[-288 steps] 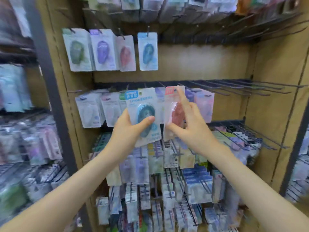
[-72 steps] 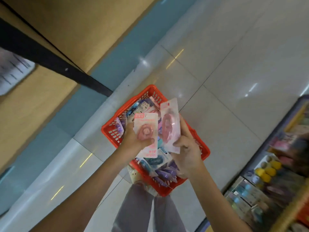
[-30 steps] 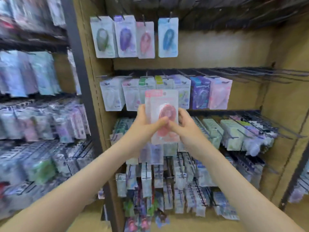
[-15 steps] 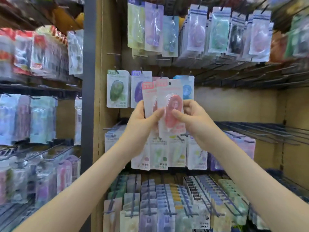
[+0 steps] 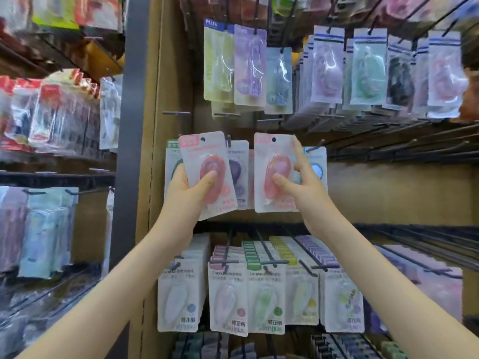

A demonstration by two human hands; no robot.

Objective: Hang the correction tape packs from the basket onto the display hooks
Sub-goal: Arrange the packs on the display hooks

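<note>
Two pink correction tape packs are held up at the display, apart, one per hand. Left pack is tilted; left grip curls round its lower half, thumb on the blister. Right pack is upright; right grip pinches it, thumb in front, index finger raised along its edge. Hung purple pack is just behind, between them. Bare display hooks are to the right.

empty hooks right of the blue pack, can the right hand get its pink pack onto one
Probably yes: the right hand holds its pink pack about level with the empty hooks, which stick out bare just beside it; nothing hangs in between.
</note>
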